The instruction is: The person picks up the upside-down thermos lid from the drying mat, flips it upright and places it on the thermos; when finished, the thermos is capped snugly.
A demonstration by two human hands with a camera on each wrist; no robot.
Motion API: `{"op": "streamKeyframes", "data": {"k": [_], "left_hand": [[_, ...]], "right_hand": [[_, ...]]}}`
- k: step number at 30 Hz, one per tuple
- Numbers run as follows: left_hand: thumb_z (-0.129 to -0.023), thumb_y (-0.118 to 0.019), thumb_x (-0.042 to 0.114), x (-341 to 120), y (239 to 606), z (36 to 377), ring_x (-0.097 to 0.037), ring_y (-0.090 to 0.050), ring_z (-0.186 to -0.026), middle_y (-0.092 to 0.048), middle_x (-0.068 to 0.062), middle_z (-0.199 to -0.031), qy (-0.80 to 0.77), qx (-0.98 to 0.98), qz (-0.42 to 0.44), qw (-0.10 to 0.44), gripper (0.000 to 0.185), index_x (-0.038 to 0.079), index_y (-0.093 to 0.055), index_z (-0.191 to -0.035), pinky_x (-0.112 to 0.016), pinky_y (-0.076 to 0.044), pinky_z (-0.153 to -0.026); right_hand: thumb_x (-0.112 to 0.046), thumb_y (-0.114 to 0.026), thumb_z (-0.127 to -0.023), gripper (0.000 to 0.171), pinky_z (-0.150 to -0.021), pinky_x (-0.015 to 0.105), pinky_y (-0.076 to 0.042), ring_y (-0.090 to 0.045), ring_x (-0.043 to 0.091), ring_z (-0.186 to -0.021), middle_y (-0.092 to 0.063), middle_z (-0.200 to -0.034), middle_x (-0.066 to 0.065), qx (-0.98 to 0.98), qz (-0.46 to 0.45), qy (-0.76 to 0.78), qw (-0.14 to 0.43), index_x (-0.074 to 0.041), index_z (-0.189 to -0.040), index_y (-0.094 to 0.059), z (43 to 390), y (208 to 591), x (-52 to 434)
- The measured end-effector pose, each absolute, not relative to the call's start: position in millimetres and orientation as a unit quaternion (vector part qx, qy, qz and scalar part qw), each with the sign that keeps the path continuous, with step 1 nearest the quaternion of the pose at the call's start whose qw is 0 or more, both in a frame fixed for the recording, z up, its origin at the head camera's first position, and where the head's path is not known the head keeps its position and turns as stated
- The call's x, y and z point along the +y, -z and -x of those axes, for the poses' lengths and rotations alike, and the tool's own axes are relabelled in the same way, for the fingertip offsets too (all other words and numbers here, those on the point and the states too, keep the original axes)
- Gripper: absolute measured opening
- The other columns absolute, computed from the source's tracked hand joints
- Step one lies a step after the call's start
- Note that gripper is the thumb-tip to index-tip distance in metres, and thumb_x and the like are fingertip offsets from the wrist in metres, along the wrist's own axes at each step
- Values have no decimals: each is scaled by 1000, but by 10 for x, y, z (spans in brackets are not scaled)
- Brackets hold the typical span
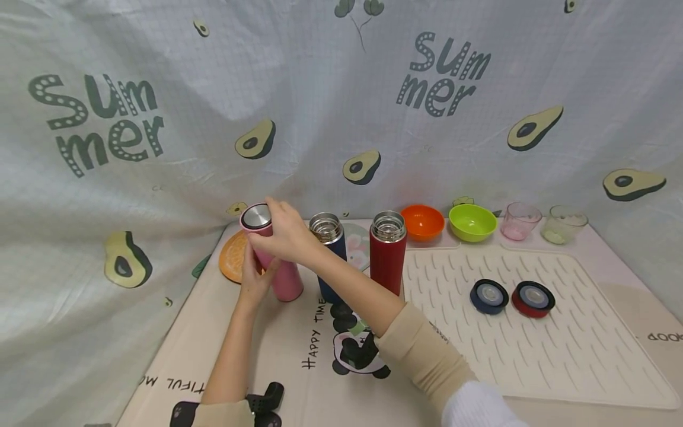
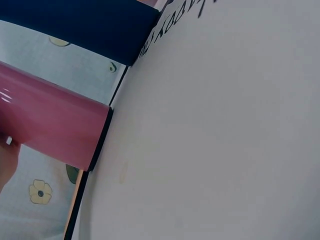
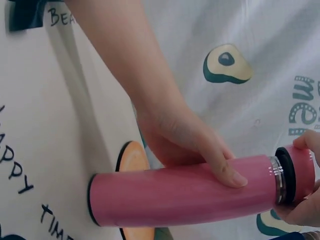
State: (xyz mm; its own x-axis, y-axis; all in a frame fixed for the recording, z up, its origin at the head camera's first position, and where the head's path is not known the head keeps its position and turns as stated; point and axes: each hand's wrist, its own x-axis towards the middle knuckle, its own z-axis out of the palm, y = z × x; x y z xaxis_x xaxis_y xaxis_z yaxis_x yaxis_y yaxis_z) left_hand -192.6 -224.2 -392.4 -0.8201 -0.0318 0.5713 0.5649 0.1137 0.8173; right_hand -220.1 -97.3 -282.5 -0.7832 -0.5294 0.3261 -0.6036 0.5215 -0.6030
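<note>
A pink thermos bottle (image 1: 288, 281) stands upright at the left of the table. My left hand (image 1: 257, 281) grips its body, the thumb lying along the side in the right wrist view. My right hand (image 1: 288, 234) holds the pink lid (image 3: 302, 172) with its steel top. Between lid and body the steel neck (image 3: 277, 180) shows, so the lid is not seated flush; whether it is fully apart cannot be told. Right of it stand a dark blue thermos (image 1: 332, 249) and a red thermos (image 1: 388, 261), both with bare steel mouths.
A blue lid (image 1: 489, 296) and a red lid (image 1: 533, 299) lie on the cream mat (image 1: 539, 362) at right. Behind it are an orange bowl (image 1: 423, 223), a green bowl (image 1: 472, 223), and two glasses, pink (image 1: 520, 222) and clear (image 1: 563, 225). An orange round coaster (image 1: 229, 258) lies behind the pink bottle.
</note>
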Motion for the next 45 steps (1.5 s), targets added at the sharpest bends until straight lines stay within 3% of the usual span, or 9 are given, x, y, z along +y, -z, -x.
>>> {"op": "streamKeyframes", "data": {"k": [4, 11, 18, 27, 35, 41, 45], "left_hand": [[-89, -57, 5, -2241, 3924, 1935, -13, -43, -113, -40, -2, -127, 641, -707, 190, 233, 63, -1, -20, -140, -21, -39, -94], [-88, -57, 0, -2220, 3916, 1944, -12, -43, -114, -40, -2, -127, 636, -713, 186, 230, 65, -3, -19, -140, -20, -39, -94], [-87, -60, 8, -2223, 3908, 1953, -11, -44, -113, -42, -2, -127, 636, -707, 192, 243, 65, -6, -22, -138, -21, -39, -93], [-87, -55, -4, -2269, 3950, 1978, -14, -42, -117, -37, -7, -133, 637, -705, 199, 239, 64, -2, -20, -140, -22, -38, -96], [-86, -59, -2, -2356, 4112, 2076, -17, -43, -118, -41, -5, -131, 631, -705, 202, 254, 66, 7, -25, -141, -24, -38, -97], [-85, -56, -8, -2340, 4116, 2049, -16, -43, -117, -39, -6, -132, 635, -710, 184, 242, 67, 6, -23, -142, -22, -38, -96], [-85, -55, -9, -2331, 4093, 2038, -16, -40, -119, -37, -8, -134, 640, -713, 169, 230, 68, 7, -21, -142, -22, -37, -97]], "right_hand": [[-29, -62, -83, 71, -85, 29, -47, -47, 20, -110, -47, -125, 13, -857, -311, -408, 55, -1, -140, -30, 2220, 2886, -994], [-28, -69, -80, 72, -82, 25, -46, -50, 19, -106, -48, -123, 12, -835, -299, -457, 68, -2, -138, -35, 2286, 3039, -1006], [-26, -77, -73, 74, -81, 21, -44, -43, 18, -103, -38, -120, 12, -821, -282, -488, 90, -5, -132, -39, 2296, 3090, -1080], [-31, -72, -78, 67, -78, 22, -46, -50, 18, -100, -46, -118, 11, -809, -274, -513, 82, -5, -131, -41, 2303, 3146, -1109], [-36, -81, -67, 78, -82, 26, -45, -47, 17, -104, -46, -118, 8, -799, -255, -537, 91, -7, -126, -40, 2339, 3174, -1168], [-24, -62, -83, 68, -88, 29, -44, -48, 18, -110, -43, -132, 10, -775, -248, -581, 23, -9, -141, -30, 2292, 3166, -1155], [-19, -60, -83, 65, -86, 27, -44, -49, 17, -109, -45, -131, 10, -757, -264, -597, 20, -8, -140, -31, 2293, 3165, -1140]]}}
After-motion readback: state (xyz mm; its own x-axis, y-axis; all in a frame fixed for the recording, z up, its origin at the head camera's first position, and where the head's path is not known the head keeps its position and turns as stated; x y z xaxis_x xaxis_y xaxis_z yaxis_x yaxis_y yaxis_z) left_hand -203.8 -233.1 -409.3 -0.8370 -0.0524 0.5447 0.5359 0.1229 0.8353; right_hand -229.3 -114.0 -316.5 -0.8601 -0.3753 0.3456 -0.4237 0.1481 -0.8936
